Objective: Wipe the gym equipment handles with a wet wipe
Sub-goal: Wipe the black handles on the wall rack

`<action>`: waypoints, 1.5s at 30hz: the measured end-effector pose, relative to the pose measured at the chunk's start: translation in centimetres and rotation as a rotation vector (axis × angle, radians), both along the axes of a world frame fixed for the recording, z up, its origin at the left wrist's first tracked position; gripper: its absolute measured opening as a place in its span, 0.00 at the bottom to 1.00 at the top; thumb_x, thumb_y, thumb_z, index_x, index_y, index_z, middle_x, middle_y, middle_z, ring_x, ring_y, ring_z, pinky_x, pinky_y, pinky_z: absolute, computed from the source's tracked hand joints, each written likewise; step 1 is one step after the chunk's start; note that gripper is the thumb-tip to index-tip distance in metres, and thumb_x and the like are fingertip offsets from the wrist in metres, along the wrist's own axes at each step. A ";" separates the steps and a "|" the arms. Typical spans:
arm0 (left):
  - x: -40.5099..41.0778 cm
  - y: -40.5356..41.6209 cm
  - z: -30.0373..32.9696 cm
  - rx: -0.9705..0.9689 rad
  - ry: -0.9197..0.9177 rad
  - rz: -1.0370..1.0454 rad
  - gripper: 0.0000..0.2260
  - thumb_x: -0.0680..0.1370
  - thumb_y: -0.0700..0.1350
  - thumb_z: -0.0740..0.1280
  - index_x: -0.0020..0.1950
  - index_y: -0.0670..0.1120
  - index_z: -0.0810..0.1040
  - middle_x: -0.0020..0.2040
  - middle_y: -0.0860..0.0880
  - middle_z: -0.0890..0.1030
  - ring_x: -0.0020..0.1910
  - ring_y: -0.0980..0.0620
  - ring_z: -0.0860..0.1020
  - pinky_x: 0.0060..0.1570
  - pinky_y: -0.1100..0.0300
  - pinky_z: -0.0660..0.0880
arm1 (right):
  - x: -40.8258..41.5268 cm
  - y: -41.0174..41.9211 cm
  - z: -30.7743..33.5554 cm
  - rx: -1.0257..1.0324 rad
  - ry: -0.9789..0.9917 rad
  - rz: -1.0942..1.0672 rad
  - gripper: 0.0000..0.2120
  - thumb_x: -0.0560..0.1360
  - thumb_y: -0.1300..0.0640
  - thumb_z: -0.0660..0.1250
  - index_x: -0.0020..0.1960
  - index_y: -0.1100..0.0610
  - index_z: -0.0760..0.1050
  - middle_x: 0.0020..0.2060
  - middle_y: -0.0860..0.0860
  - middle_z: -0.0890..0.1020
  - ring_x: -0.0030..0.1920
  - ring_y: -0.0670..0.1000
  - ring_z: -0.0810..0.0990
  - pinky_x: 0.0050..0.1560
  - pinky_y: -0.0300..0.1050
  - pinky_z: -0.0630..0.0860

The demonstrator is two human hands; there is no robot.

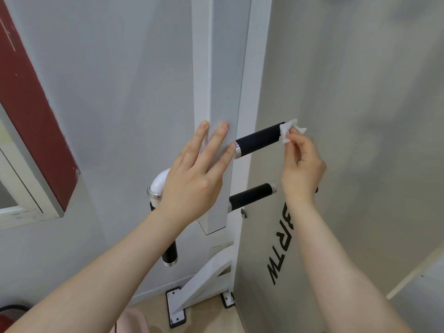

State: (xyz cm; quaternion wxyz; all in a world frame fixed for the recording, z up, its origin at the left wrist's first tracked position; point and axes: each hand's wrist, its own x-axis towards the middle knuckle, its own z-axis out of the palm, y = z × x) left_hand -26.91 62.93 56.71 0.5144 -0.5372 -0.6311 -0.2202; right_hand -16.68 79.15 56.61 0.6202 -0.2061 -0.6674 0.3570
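Right hand pinched a crumpled wet wipe between thumb and fingertips, pressed onto the outer tip of the upper handle. Left hand lay flat, fingers straight, on the white post, gripped nothing, looked like bracing. Upper handle stuck out sideways from post, black padded sleeve, metal collar at the post end. Lower handle sat just below, same make, metal cap at free end, untouched by either hand. Third black handle hung down left of post under a white elbow, partly hidden behind left wrist. Wipe judged very light, limp, damp, likely to bunch or tear if dragged hard; best wrapped round the sleeve and held by thumb against fingers, not by one corner. Handles judged rigid, fixed to frame, padding probably slightly soft and grippy, so wipe likely to drag rather than slide. Metal collars probably slicker. Grey panel with black lettering stood right behind the handles. Base brackets bolted at floor.
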 end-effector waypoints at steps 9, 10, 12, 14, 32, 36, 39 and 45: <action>-0.2 0.0 0.0 -0.005 0.013 -0.009 0.22 0.71 0.34 0.65 0.64 0.44 0.70 0.70 0.43 0.64 0.71 0.38 0.58 0.50 0.47 0.74 | -0.8 3.5 3.8 0.558 -0.511 -0.148 0.10 0.78 0.64 0.55 0.49 0.63 0.75 0.39 0.57 0.82 0.41 0.58 0.78 0.70 0.44 0.56; -0.3 0.0 0.0 -0.004 0.016 -0.013 0.22 0.71 0.34 0.66 0.64 0.44 0.70 0.70 0.43 0.64 0.71 0.38 0.59 0.51 0.46 0.74 | -1.1 3.6 4.1 0.564 -0.551 -0.176 0.09 0.78 0.65 0.55 0.48 0.63 0.75 0.38 0.57 0.81 0.40 0.59 0.78 0.68 0.47 0.61; -0.4 -0.2 0.1 -0.004 0.020 -0.030 0.22 0.71 0.34 0.65 0.64 0.44 0.70 0.70 0.43 0.64 0.70 0.38 0.59 0.54 0.46 0.73 | -1.7 2.9 4.5 0.609 -0.632 -0.118 0.10 0.77 0.63 0.56 0.48 0.62 0.76 0.37 0.57 0.80 0.42 0.60 0.77 0.52 0.49 0.72; -0.5 -0.3 0.2 -0.016 0.015 -0.045 0.22 0.71 0.35 0.64 0.65 0.43 0.69 0.70 0.42 0.64 0.71 0.37 0.58 0.57 0.44 0.73 | -1.6 2.8 5.0 0.687 -0.704 0.041 0.13 0.77 0.61 0.56 0.52 0.58 0.79 0.44 0.55 0.82 0.48 0.57 0.78 0.47 0.48 0.73; -0.1 0.0 -0.1 -0.037 -0.029 -0.048 0.30 0.66 0.29 0.69 0.66 0.47 0.70 0.70 0.42 0.64 0.71 0.38 0.57 0.44 0.49 0.75 | -1.7 -0.3 7.7 0.558 -0.901 0.232 0.19 0.73 0.70 0.53 0.51 0.57 0.80 0.40 0.49 0.80 0.56 0.56 0.76 0.66 0.39 0.59; -0.2 -0.3 0.0 -0.043 -0.042 -0.071 0.28 0.66 0.28 0.68 0.63 0.46 0.74 0.70 0.42 0.64 0.72 0.38 0.56 0.48 0.51 0.71 | -1.5 -0.2 6.0 0.669 -0.767 0.370 0.17 0.71 0.69 0.54 0.50 0.61 0.80 0.37 0.45 0.79 0.41 0.43 0.76 0.49 0.24 0.64; -0.3 -0.1 0.1 -0.060 -0.050 -0.067 0.25 0.66 0.28 0.68 0.60 0.45 0.78 0.70 0.42 0.64 0.71 0.38 0.57 0.46 0.52 0.69 | -1.0 1.0 4.5 0.556 -0.600 -0.011 0.19 0.71 0.68 0.55 0.54 0.60 0.80 0.48 0.52 0.83 0.50 0.53 0.79 0.52 0.33 0.66; -0.1 -0.3 -0.1 -0.050 -0.082 -0.124 0.23 0.68 0.28 0.67 0.60 0.44 0.78 0.70 0.41 0.63 0.72 0.38 0.55 0.51 0.46 0.75 | -2.0 -1.3 0.8 0.875 -0.460 -0.030 0.19 0.70 0.76 0.58 0.56 0.66 0.78 0.55 0.59 0.81 0.58 0.58 0.76 0.64 0.46 0.69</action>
